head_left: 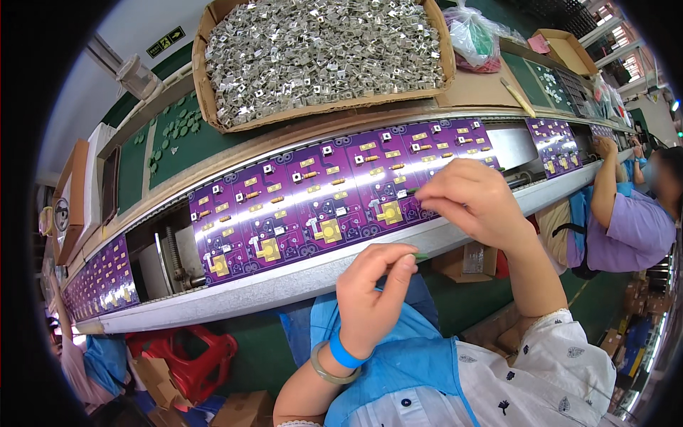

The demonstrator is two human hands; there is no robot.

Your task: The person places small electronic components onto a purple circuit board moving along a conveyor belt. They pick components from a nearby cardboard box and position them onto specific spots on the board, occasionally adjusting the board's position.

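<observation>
A long purple circuit board panel (299, 188) lies on the conveyor line in front of me, set with small metal pieces, striped resistors and gold pads. Above its right part hovers my right hand (473, 203), thumb and forefinger pinched on a small green component (412, 191) close to the board's surface. I cannot tell whether that component touches the board. My left hand (373, 295) is at the near rail, its thumb and forefinger closed on another small green component (421, 256). A blue band and a bangle circle the left wrist.
A cardboard tray (203, 78) heaped with small metal pieces stands behind the board. Green disc parts (181, 124) lie on the green mat at left. The silver conveyor rail (249, 290) runs along the near side. Further boards (553, 146) flank mine; a co-worker (633, 213) works at right.
</observation>
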